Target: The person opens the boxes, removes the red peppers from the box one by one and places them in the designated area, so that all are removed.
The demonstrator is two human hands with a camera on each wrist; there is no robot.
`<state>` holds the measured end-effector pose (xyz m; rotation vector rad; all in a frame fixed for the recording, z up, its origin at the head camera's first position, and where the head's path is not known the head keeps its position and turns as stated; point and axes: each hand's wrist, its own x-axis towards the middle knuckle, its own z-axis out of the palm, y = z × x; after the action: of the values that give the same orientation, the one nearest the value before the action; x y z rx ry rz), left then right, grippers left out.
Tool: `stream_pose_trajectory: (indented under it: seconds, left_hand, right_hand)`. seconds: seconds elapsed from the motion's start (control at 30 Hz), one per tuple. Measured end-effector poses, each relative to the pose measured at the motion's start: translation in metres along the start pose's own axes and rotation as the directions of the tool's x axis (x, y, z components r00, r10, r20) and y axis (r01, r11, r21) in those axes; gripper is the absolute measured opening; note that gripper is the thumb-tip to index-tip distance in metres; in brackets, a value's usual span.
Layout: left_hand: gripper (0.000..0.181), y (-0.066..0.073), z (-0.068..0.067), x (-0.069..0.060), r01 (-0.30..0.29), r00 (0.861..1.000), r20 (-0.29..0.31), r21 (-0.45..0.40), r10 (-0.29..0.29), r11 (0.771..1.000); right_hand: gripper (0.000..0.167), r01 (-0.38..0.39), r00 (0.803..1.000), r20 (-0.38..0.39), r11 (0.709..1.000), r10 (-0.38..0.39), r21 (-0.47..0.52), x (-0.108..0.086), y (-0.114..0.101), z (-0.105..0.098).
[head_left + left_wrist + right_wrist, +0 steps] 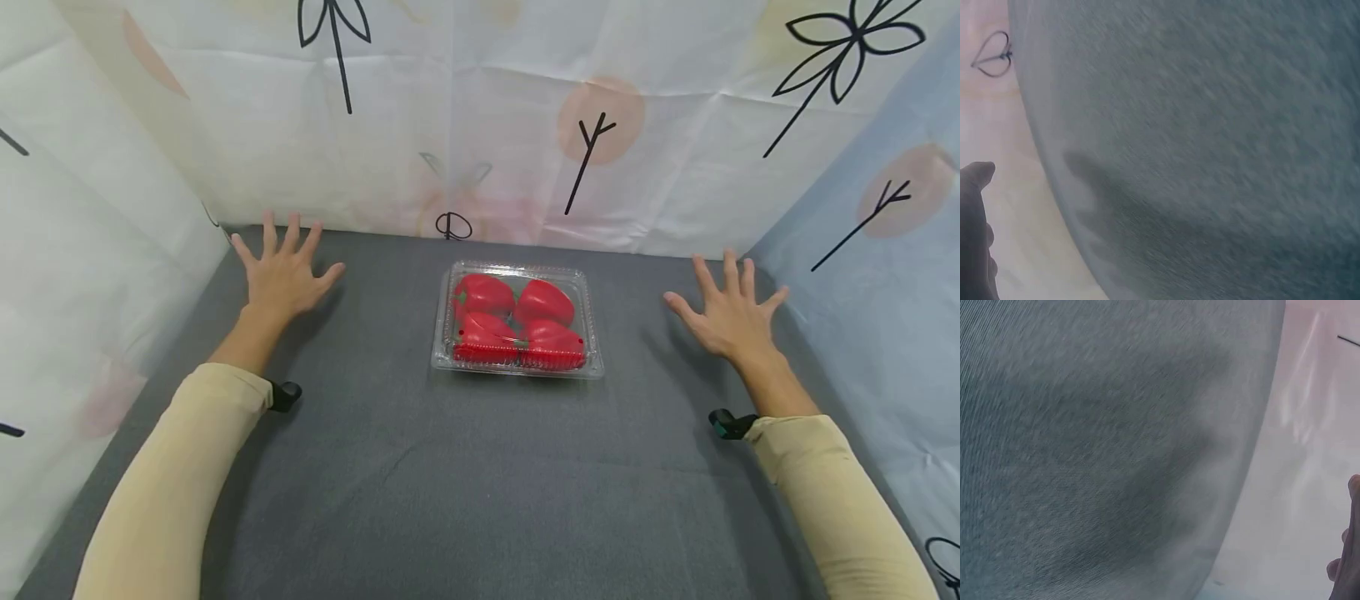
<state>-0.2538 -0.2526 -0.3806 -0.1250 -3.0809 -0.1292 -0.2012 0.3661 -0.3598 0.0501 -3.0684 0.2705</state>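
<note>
A clear plastic box (517, 321) with a closed lid holds several red peppers (546, 302) in the middle of the grey surface. Well to its left, the left hand (282, 275) is spread with straight fingers, holding nothing. On the far right the right hand (729, 312) is spread the same way, also empty. Neither hand touches the box. In the left wrist view part of the left hand (974, 231) shows at the left edge; the right wrist view has part of the right hand (1349, 550) at its right edge.
Grey cloth (480, 500) covers the table. A pale patterned curtain (510, 125) rises along the back edge, with more curtain at the left (67, 250) and right (885, 275) sides. Dark bands (285, 396) are worn at both wrists, by the beige sleeves.
</note>
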Motion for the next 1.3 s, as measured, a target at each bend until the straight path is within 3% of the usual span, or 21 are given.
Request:
stream_pose_trajectory:
  seconds: [0.37, 0.6, 0.8, 1.13, 1.3]
  left_hand:
    - [0.08, 0.038, -0.004, -0.005, -0.103, 0.995, -0.026, -0.092, 0.101, 0.99]
    - [0.081, 0.063, -0.002, -0.014, -0.159, 0.987, -0.012, -0.178, 0.16, 0.971]
    - [0.08, 0.082, 0.003, -0.021, -0.23, 0.973, -0.021, -0.195, 0.231, 0.953]
    - [0.079, 0.103, 0.002, -0.034, -0.305, 0.945, 0.009, -0.329, 0.326, 0.894]
    - [0.082, 0.104, 0.005, -0.039, -0.33, 0.912, 0.078, -0.446, 0.403, 0.832]
  right_hand:
    - [0.085, 0.11, 0.994, -0.024, 0.994, -0.11, -0.016, -0.002, -0.038, -0.008]
    - [0.081, 0.232, 0.973, -0.002, 0.973, -0.232, -0.002, -0.01, -0.066, -0.012]
    - [0.077, 0.356, 0.934, -0.036, 0.934, -0.356, -0.004, -0.016, -0.089, -0.012]
    - [0.082, 0.509, 0.859, -0.047, 0.86, -0.51, -0.023, -0.028, -0.121, -0.006]
    - [0.083, 0.585, 0.808, -0.046, 0.809, -0.587, -0.052, -0.032, -0.133, -0.002]
